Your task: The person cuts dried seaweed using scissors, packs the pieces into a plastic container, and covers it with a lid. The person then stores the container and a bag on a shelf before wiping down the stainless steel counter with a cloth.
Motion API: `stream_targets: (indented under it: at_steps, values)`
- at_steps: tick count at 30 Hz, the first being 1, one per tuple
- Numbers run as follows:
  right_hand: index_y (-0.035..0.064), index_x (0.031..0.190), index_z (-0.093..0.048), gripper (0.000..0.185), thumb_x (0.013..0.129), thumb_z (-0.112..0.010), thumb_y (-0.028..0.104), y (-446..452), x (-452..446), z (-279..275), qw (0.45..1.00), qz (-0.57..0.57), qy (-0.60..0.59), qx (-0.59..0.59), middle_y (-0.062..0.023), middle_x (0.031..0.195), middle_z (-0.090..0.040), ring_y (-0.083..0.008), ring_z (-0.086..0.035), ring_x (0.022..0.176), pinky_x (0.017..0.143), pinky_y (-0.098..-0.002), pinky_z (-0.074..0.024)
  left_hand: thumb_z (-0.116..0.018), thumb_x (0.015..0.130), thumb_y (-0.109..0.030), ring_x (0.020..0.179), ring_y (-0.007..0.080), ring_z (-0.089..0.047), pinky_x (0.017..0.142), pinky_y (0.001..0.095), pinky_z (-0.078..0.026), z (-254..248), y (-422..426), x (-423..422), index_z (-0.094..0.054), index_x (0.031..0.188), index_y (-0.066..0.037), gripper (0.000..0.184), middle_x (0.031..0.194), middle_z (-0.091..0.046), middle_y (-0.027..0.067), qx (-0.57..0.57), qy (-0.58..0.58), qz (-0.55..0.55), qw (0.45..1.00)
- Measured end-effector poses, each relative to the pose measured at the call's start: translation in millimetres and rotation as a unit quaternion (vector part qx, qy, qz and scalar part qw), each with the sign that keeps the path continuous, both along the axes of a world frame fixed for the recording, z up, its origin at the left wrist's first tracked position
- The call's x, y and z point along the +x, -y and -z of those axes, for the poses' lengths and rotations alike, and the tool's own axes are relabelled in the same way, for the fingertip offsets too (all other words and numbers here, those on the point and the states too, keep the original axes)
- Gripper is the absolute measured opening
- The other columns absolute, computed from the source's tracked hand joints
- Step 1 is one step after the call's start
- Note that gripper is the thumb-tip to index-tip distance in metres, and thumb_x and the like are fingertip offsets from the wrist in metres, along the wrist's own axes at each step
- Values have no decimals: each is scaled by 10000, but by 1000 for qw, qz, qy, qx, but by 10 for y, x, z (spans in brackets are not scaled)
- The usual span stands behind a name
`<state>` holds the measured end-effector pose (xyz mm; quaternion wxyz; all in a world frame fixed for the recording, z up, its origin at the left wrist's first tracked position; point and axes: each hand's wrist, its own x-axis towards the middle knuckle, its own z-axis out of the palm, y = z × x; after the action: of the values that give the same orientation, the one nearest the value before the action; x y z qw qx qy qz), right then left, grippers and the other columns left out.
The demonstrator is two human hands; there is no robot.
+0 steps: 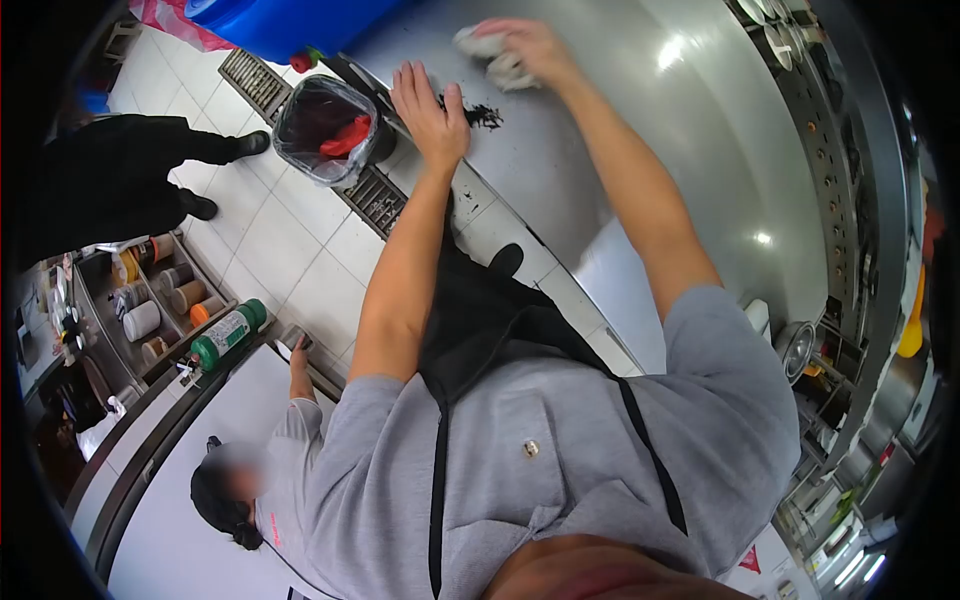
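Note:
A stainless steel counter [620, 100] fills the upper middle of the view. At its edge my left hand [430, 112] rests with fingers stretched out, beside a small heap of dark scraps [485, 117]. Farther along the counter, my right hand [530, 48] is closed on a crumpled whitish cloth [508, 72], pressed to the metal. Below the counter edge, to the left of my left hand, stands a bin [290, 125] with a clear liner and something red [346, 136] inside.
A blue container [290, 25] is at the top left. One person in black [110, 170] stands on the tiled floor; another in a black cap [222, 495] is at the lower left. A green bottle [228, 335] lies near the shelves.

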<state>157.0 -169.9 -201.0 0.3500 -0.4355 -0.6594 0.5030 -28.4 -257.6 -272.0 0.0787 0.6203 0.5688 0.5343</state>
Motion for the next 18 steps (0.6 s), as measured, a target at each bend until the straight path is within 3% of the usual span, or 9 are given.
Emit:
stream_targets:
  at_steps: [1,3,5,8,10,12,15,17,18]
  values:
    - [57,1149,-712,371,910,-438,-15,69,248,-163,993,59,-6,-97,-84,1093,-690,-142,-641,935,816,-273,-525,-541,960,-328,1382,473,-328,1158,568,-186,4,-9,1,-431,1399,82,610,1469,-388,308,-10,-15,5,1000]
    - [58,1163,-709,369,918,-438,4,298,716,-255,983,151,-69,-77,-69,1022,-699,-137,-647,838,719,-255,-536,-519,972,-316,1376,458,-350,1163,566,-173,-6,11,19,-473,1378,65,558,1459,-414,294,-25,-8,4,1000]
    - [57,1138,-724,295,942,-504,68,680,1274,-95,968,224,0,-115,-54,1055,-698,-129,-633,890,783,-251,-518,-503,982,-297,1385,450,-340,1168,569,-159,-18,9,-8,-512,1343,67,513,1467,-408,287,-46,16,21,999]
    - [70,1272,-652,382,916,-512,67,1305,1487,466,939,316,134,21,-106,1196,-664,-193,-623,1042,925,-314,-499,-387,1038,-299,1425,392,-308,1184,492,-175,-44,26,-6,-501,1360,85,514,1498,-375,275,-29,70,3,997]
    - [83,1405,-526,516,889,-520,77,1513,1040,672,780,379,429,252,-158,1375,-555,-286,-543,1221,1071,-395,-412,-353,1051,-294,1447,385,-271,1193,468,-167,-20,76,-8,-483,1374,95,522,1515,-354,272,-33,139,9,990]
    - [92,1449,-449,594,859,-513,84,1496,342,683,830,335,381,231,-178,1447,-473,-356,-461,1302,1124,-448,-349,-318,1064,-289,1469,378,-235,1202,445,-159,-20,73,-33,-466,1388,105,531,1531,-332,268,-38,204,24,978]
    - [80,1362,-524,531,832,-502,84,1231,-917,397,871,325,311,197,-180,1381,-523,-364,-482,1278,1098,-464,-370,-235,1088,-281,1500,366,-174,1211,431,-154,-52,121,-174,-427,1409,121,550,1584,-281,223,-72,224,69,969]
    - [73,1312,-562,490,826,-505,92,1013,-1420,429,888,326,244,215,-182,1332,-556,-379,-499,1249,1084,-469,-376,-244,1076,-308,1493,397,-187,1209,448,-133,-18,22,-392,-443,1412,103,568,1583,-284,230,-64,245,111,961]
    - [67,1284,-583,463,828,-510,99,916,-1637,466,896,323,203,230,-183,1310,-571,-387,-507,1231,1077,-469,-380,-247,1077,-327,1454,399,-272,1193,452,-187,-29,-12,-563,-442,1421,88,573,1549,-344,228,-78,294,126,944]
